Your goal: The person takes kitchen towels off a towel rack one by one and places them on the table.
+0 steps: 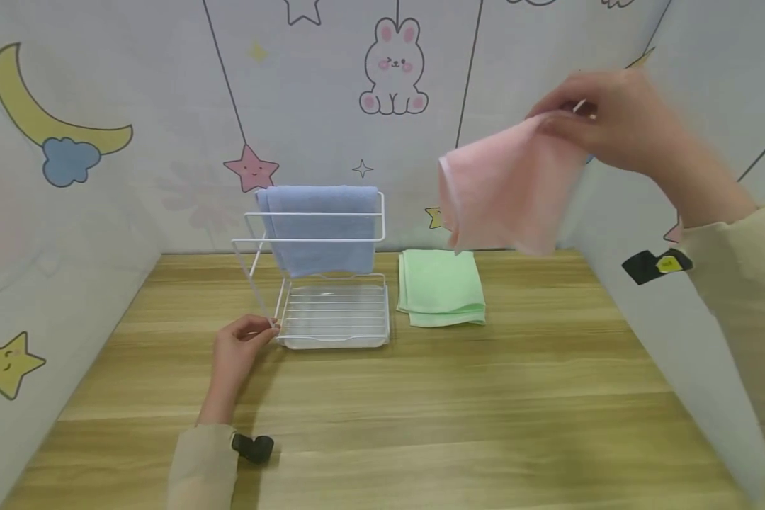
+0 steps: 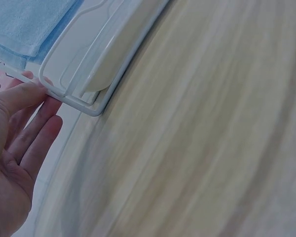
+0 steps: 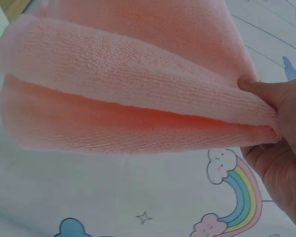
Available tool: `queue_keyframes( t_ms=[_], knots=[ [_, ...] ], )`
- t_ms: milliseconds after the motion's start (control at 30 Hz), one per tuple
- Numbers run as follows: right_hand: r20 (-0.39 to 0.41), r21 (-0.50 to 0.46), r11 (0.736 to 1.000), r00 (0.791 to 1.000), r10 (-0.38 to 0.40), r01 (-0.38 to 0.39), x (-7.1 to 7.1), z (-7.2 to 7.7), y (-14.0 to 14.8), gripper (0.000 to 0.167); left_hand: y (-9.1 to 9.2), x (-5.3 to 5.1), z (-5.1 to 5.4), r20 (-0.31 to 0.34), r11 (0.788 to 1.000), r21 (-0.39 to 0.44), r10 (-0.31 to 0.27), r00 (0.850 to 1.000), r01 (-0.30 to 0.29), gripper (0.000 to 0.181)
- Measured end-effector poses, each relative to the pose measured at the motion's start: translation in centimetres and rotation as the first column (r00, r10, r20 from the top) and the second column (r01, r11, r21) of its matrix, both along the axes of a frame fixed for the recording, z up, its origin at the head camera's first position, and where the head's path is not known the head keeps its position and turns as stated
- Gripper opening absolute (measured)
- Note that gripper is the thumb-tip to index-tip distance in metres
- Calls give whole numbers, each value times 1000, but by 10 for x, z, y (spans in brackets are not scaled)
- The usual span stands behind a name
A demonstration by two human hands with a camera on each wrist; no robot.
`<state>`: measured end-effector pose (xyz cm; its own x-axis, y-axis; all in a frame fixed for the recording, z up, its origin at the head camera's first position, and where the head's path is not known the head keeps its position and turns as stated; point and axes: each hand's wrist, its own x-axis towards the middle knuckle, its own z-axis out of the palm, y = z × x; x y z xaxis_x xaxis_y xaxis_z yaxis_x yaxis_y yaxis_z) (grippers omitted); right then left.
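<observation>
pinching, left grip (image 1: 237, 348) holds rack (image 1: 319, 241) hung with blue towel (image 1: 328, 258); right grip (image 1: 615, 120), pink towel (image 1: 510, 188)

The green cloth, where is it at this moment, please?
In the head view, the green cloth lies folded on the wood-grain table, just right of the white rack.

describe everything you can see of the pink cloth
The pink cloth looks soft, with a looped, towel-like texture and a paler edge. It is folded, its layers gaping along one side in the right wrist view. The right hand pinches it at one end, so it hangs at a slant in the air; in the head view it appears up and right of the green cloth.
</observation>
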<state>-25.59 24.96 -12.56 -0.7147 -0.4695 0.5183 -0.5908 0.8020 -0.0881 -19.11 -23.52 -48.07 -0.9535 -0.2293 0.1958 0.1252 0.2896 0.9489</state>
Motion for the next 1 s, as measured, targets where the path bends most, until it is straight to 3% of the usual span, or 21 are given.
queue_keyframes(
  t_ms=[333,600,833,1000],
  knots=[
    [55,28,1000,998,-4,2,-2,-58,41,13,0,0,2,4,1000,31,-2,1000,1,20],
    [72,-19,1000,997,9,-8,-2,-97,71,14,1,1,1,0,999,30,-11,1000,11,22],
    [166,-19,1000,986,-15,18,7,-120,92,14,2,2,2,7,999,51,3,1000,-3,22],
    [253,-30,999,967,-34,42,13,-132,106,15,1,3,4,12,1000,24,7,1000,-7,21]
  ],
)
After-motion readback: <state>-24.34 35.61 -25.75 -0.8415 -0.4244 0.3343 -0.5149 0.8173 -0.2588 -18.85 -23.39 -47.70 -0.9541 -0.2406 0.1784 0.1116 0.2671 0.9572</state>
